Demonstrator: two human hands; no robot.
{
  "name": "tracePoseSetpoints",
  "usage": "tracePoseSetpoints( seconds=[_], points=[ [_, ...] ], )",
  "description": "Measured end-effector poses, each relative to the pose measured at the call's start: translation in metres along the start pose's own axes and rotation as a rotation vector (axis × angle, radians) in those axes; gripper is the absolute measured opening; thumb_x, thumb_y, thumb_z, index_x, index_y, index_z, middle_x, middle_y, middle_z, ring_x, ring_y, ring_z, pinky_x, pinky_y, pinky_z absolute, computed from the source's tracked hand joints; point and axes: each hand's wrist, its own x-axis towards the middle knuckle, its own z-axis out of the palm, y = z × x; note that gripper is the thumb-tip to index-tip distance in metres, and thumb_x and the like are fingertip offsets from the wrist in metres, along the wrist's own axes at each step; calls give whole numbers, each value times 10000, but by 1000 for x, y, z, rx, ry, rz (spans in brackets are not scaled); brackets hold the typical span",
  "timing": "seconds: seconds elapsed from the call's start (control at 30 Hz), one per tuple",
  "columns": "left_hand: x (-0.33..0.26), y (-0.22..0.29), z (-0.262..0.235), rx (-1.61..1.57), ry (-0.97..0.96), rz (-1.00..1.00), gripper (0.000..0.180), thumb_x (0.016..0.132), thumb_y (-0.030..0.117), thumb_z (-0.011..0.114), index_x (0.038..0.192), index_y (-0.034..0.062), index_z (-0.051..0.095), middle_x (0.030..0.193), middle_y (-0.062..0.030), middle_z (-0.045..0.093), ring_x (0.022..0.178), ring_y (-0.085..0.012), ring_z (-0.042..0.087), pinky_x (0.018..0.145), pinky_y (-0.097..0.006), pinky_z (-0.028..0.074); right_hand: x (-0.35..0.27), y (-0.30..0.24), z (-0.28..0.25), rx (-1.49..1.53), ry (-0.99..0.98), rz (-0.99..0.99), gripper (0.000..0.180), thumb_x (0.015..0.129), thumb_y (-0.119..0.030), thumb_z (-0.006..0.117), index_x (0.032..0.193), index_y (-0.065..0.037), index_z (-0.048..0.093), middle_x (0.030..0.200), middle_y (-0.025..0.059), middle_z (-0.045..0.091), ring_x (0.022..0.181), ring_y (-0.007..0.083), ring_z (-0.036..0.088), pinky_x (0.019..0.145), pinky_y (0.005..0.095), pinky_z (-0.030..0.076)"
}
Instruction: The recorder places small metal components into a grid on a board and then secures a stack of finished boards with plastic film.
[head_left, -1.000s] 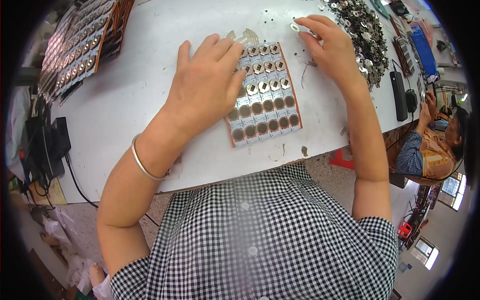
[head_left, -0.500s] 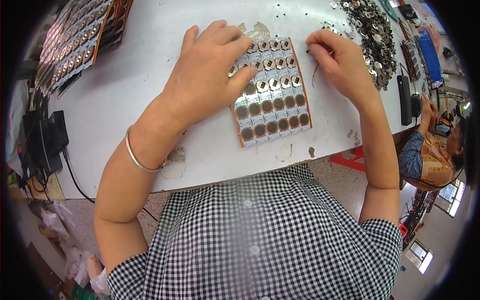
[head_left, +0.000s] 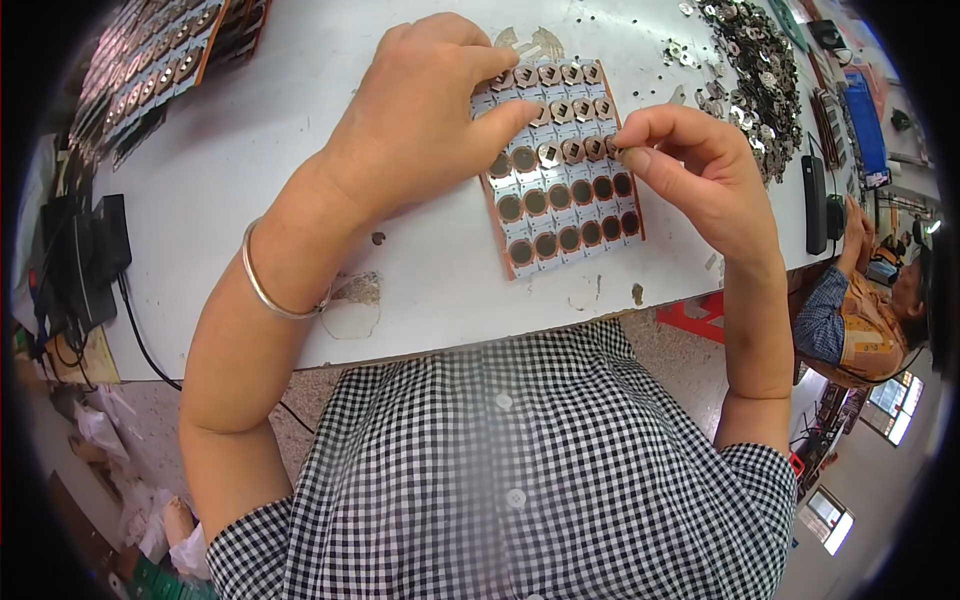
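A panel of small white circuit boards (head_left: 556,180) with orange edges lies tilted on the table in front of me. Its upper rows carry shiny round metal pieces (head_left: 548,154) with dark square centres; the nearer rows show dark round pads (head_left: 582,191). My left hand (head_left: 430,110) covers the panel's upper left part, fingers apart, with thumb and forefinger resting on the top rows. At the right end of the third row, my right hand (head_left: 690,165) pinches with thumb and forefinger. Whatever is between those fingertips is too small and covered to make out.
A heap of loose metal pieces (head_left: 755,85) spreads at the far right, with small dark bits scattered beside it. Stacked panels (head_left: 165,65) stand at the far left. A black power strip (head_left: 815,205) lies at the right edge, near a seated co-worker (head_left: 865,320).
My right hand has come from beside the panel's upper right corner down to the right end of its third row. The panel has shifted slightly right, and my left hand has moved with it.
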Motion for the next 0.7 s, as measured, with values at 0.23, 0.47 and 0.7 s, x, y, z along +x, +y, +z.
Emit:
tracePoseSetpoints(
  seconds=[0.23,0.47,0.7],
  points=[
    [-2,-5,0,131,26,94,401,795,213,797,1100,-41,739,913,-126,643,826,-259,620,736,-366,512,13,-11,32,267,-15,177,168,939,-51,689,1097,-3,722,919,24,729,801,66,675,685,204,547],
    [-1,1,-9,158,48,214,206,761,165,766,899,19,723,902,-160,664,930,-354,627,881,-453,482,27,-13,58,198,89,177,192,957,-46,691,1143,-6,710,898,30,737,739,51,671,629,184,530],
    [3,-2,-11,83,20,145,235,738,198,787,887,23,740,876,-168,670,912,-354,633,849,-457,498,25,-15,66,-75,118,158,166,951,-31,680,1111,-6,721,875,-28,706,720,-1,606,629,164,481]
  ],
)
